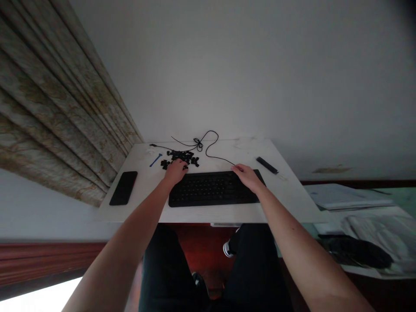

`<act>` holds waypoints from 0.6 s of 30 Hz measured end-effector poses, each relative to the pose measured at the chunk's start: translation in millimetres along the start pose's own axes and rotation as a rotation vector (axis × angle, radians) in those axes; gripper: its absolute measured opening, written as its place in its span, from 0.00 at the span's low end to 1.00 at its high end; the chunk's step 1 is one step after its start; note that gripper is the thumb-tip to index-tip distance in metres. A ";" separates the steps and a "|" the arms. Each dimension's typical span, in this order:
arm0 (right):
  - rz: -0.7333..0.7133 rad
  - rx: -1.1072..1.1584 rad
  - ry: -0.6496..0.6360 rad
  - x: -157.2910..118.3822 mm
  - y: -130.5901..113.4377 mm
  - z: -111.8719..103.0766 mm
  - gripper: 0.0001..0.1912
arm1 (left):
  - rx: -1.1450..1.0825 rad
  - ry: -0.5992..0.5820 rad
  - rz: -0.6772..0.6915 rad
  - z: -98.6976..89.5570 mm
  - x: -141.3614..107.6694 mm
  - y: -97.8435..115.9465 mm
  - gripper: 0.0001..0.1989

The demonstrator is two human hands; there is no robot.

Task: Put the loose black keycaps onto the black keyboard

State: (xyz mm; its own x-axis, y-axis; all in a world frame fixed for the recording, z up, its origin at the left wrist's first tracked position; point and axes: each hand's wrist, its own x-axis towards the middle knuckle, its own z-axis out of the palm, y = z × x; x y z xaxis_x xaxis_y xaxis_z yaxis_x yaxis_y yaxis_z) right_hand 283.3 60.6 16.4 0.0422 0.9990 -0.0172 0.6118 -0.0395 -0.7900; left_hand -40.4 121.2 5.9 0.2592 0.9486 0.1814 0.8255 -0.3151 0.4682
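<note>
A black keyboard point(211, 190) lies on the white table, its near edge toward me. My left hand point(176, 171) is at its far left corner, with curled fingers reaching into a heap of small black keycaps point(180, 156). Whatever those fingertips pinch is too small to make out. Over the far right part of the keyboard, my right hand point(246, 175) is closed at the back edge, close to where the black cable point(212, 157) leaves it. The palm covers some keys there.
A blue stick-like tool point(156, 160) lies left of the keycaps. A black phone point(124, 188) rests at the table's left side, a dark narrow bar point(267, 165) at the right. A patterned curtain point(61, 99) hangs left; papers point(347, 197) lie on a surface at right.
</note>
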 end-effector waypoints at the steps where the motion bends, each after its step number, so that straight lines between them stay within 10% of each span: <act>1: 0.000 0.013 -0.010 -0.2 -0.4 -1.3 0.17 | 0.003 -0.011 -0.008 1.6 3.2 2.2 0.06; 9: 0.009 -0.011 -0.089 3.0 0.5 -7.9 0.17 | -0.214 0.077 -0.092 6.2 12.6 14.2 0.03; 18: -0.014 -0.057 -0.050 1.6 -4.6 -2.5 0.15 | -1.535 -0.022 -0.392 6.1 -28.7 61.7 0.15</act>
State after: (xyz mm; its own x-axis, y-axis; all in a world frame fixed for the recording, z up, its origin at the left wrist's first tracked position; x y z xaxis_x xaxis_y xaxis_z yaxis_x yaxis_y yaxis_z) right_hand 282.5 62.3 21.6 -0.0054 0.9993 -0.0381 0.6563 -0.0251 -0.7541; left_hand 6.2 74.7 24.3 0.1790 0.9705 -0.1615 -0.4272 0.2245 0.8758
